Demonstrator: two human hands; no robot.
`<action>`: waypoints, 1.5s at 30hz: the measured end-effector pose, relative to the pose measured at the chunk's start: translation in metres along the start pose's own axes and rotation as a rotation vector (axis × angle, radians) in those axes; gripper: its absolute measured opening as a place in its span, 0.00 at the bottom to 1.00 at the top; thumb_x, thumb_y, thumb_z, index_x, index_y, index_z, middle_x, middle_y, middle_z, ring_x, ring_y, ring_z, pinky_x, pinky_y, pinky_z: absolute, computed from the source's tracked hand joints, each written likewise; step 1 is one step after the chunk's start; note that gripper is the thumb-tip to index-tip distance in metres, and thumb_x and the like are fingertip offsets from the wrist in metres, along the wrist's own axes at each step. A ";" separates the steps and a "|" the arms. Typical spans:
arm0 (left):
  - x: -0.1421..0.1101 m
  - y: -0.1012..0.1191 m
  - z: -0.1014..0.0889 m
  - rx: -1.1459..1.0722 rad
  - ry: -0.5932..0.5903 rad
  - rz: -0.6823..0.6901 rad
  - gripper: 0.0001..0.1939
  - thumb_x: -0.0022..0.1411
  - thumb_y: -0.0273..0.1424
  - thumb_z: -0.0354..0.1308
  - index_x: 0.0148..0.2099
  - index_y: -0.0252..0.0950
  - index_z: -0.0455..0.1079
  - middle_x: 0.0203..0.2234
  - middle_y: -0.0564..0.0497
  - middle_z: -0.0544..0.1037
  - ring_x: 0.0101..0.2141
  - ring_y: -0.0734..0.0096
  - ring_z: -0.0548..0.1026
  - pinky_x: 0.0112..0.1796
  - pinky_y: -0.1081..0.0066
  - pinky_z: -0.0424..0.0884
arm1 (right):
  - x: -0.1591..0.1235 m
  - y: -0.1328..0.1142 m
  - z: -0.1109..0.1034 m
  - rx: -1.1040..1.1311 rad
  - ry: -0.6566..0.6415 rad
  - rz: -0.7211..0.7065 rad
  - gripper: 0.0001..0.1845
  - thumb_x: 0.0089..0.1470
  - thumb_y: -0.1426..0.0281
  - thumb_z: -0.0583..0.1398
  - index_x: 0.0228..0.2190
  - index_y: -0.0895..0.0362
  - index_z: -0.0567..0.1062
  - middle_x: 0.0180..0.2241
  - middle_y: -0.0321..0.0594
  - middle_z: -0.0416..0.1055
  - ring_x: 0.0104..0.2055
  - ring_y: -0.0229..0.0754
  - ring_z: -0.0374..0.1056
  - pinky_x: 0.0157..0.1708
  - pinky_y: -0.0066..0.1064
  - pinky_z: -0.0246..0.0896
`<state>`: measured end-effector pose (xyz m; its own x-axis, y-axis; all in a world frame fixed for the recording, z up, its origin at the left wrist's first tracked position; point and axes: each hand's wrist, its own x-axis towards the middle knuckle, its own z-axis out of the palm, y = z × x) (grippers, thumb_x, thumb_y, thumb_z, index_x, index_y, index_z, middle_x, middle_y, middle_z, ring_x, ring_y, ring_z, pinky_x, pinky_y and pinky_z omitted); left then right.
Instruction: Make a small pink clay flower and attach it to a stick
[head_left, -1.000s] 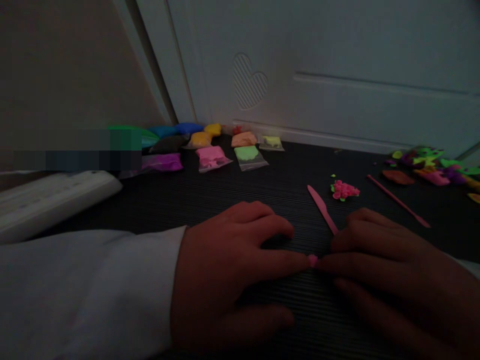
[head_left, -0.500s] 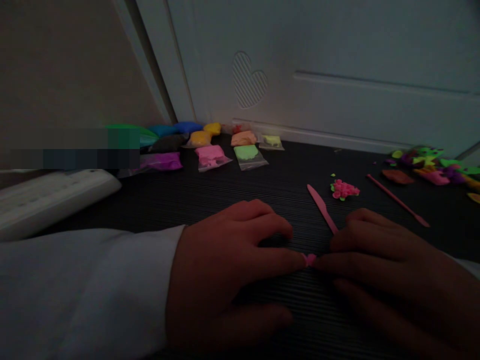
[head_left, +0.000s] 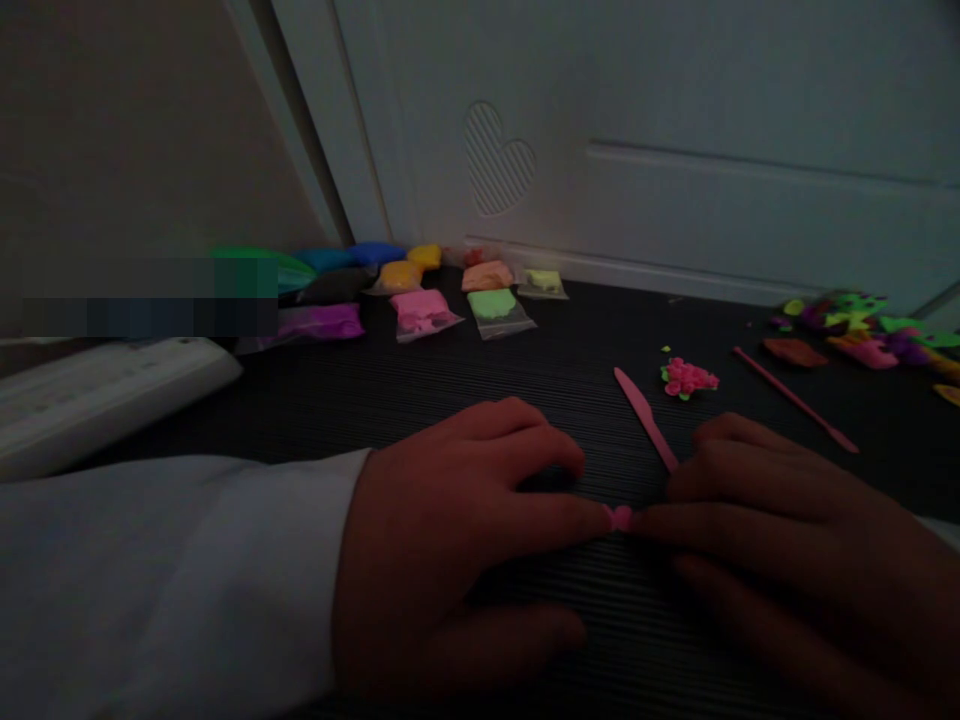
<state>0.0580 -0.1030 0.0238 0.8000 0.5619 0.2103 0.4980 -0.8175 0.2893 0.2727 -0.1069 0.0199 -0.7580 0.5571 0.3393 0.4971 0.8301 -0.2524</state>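
A tiny piece of pink clay (head_left: 621,517) lies on the dark tabletop between my two index fingertips. My left hand (head_left: 435,525) rests palm down, its index fingertip against the clay's left side and its thumb spread well away. From the other side, my right hand (head_left: 795,530) touches the clay with a stretched index finger, the thumb lower and apart. Neither hand grips anything. Beyond my right hand lies a pink plastic clay knife (head_left: 645,415), its near end hidden behind the knuckles. A cluster of small pink clay roses with green leaves (head_left: 687,378) sits farther back.
To the right are a thin pink modelling stick (head_left: 795,398), a flat reddish-brown piece (head_left: 795,352) and a multicoloured clay pile (head_left: 862,325). Bags of clay, such as the pink bag (head_left: 421,312), line the white panel (head_left: 675,230). A white object (head_left: 120,400) stands left.
My right hand has shifted very slightly right, and its index fingertip has drawn back a little on the clay. My left hand has hardly moved.
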 end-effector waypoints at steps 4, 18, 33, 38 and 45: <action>0.000 -0.001 0.000 -0.007 0.003 0.010 0.21 0.46 0.38 0.54 0.44 0.40 0.64 0.39 0.48 0.65 0.38 0.63 0.60 0.38 0.63 0.59 | 0.001 0.000 -0.001 0.008 -0.013 0.008 0.12 0.44 0.76 0.53 0.34 0.55 0.70 0.26 0.37 0.63 0.27 0.36 0.57 0.27 0.31 0.49; -0.001 -0.003 0.001 -0.015 0.014 0.021 0.20 0.46 0.39 0.53 0.43 0.39 0.65 0.39 0.48 0.65 0.37 0.62 0.60 0.37 0.62 0.60 | 0.001 -0.001 0.000 -0.006 -0.021 0.027 0.13 0.44 0.75 0.53 0.34 0.54 0.70 0.27 0.37 0.63 0.27 0.36 0.57 0.27 0.32 0.48; -0.001 -0.002 -0.001 -0.002 0.042 0.038 0.17 0.47 0.37 0.53 0.41 0.37 0.66 0.37 0.47 0.66 0.36 0.64 0.61 0.37 0.63 0.60 | 0.002 -0.002 0.001 -0.024 -0.031 0.001 0.15 0.44 0.75 0.53 0.37 0.54 0.69 0.27 0.37 0.64 0.27 0.36 0.59 0.26 0.30 0.50; -0.002 -0.002 -0.001 0.009 0.067 0.039 0.13 0.48 0.37 0.52 0.36 0.36 0.68 0.37 0.47 0.66 0.36 0.64 0.61 0.37 0.64 0.60 | 0.002 -0.002 0.000 -0.011 -0.036 0.001 0.15 0.44 0.75 0.53 0.36 0.54 0.69 0.27 0.38 0.65 0.27 0.36 0.59 0.26 0.30 0.51; -0.002 -0.002 -0.001 0.007 0.051 0.038 0.15 0.47 0.37 0.53 0.38 0.36 0.68 0.37 0.47 0.66 0.36 0.64 0.61 0.36 0.64 0.60 | 0.003 -0.002 0.000 -0.032 -0.035 -0.005 0.17 0.44 0.75 0.53 0.39 0.53 0.68 0.28 0.37 0.65 0.28 0.36 0.59 0.27 0.31 0.51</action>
<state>0.0554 -0.1022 0.0236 0.8007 0.5356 0.2685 0.4698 -0.8394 0.2732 0.2693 -0.1073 0.0211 -0.7747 0.5521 0.3083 0.5060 0.8337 -0.2212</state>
